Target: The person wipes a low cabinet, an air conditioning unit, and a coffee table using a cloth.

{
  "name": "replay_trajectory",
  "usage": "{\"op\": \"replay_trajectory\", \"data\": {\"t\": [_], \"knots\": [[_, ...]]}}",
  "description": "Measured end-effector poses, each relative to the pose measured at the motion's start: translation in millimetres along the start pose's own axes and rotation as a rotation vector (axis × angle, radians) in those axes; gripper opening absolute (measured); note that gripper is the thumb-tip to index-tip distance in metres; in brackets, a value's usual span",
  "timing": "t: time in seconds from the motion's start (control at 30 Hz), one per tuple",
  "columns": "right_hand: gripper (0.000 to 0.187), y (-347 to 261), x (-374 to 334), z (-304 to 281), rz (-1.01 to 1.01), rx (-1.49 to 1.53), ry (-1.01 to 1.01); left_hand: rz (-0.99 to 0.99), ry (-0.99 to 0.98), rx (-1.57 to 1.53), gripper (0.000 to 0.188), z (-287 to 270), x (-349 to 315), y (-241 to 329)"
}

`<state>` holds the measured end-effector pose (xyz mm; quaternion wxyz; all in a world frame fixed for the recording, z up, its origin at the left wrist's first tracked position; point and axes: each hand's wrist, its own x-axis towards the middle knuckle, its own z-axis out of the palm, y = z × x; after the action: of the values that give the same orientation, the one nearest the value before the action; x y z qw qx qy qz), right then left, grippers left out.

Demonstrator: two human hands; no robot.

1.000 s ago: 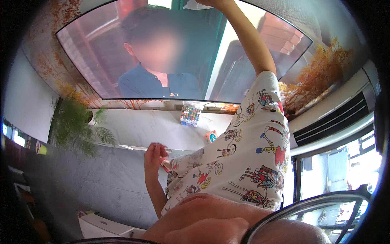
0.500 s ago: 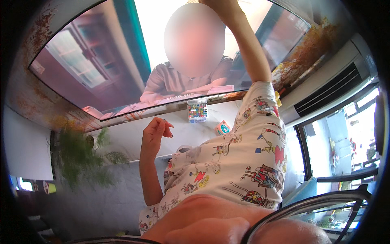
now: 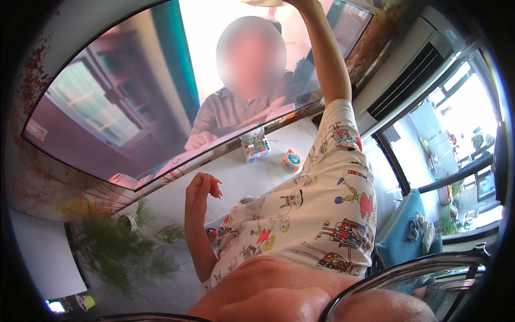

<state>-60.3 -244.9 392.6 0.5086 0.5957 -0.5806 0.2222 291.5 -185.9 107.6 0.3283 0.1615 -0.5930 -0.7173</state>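
A large wall mirror (image 3: pixel 134 102) fills the space above and to the left of the left hand (image 3: pixel 201 188), its lower edge running just over that hand and its upper right reaching the raised right arm. Right of the right arm a white air conditioner (image 3: pixel 413 70) hangs on the wall, and below it tall dark-framed windows (image 3: pixel 456 139) show bright daylight. Under the mirror a pale marbled bench (image 3: pixel 236 182) stretches behind the left hand. A leafy green plant (image 3: pixel 123 252) stands well to the left of and below the left hand. To the lower right, beyond the patterned sleeve (image 3: pixel 322 214), lies a blue cushion (image 3: pixel 402 236). On the bench, up and to the right of the left hand, sits a clear box of coloured markers (image 3: pixel 255 147), and just beside it a small teal and white cube box (image 3: pixel 292 160). The left hand is lifted off the bench, fingers loosely curled, holding nothing. The right hand (image 3: pixel 298 4) is stretched up to the top edge of the view, touching a pale cloth (image 3: pixel 263 2); its grip is cut off, so I cannot tell how it stands.
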Motion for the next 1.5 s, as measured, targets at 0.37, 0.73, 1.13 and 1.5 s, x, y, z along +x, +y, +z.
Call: {"op": "replay_trajectory", "data": {"t": [0.37, 0.73, 1.13, 1.5], "knots": [[0.010, -22, 2, -27, -0.144, -0.095, -0.144, 0.546, 0.225, 0.749, 0.016, -63, 47, 100], [0.017, -70, 0, -30, -0.183, -0.090, -0.132, 1.263, 0.649, 1.606, 0.029, -132, 104, 231], [0.019, -158, 23, -28, -0.411, 0.016, -0.056, 1.123, 0.940, 1.729, 0.036, -148, 127, 225], [0.022, -116, 4, -45, -0.337, -0.124, -0.095, 1.169, 0.925, 1.409, 0.033, -147, 108, 223]]}}
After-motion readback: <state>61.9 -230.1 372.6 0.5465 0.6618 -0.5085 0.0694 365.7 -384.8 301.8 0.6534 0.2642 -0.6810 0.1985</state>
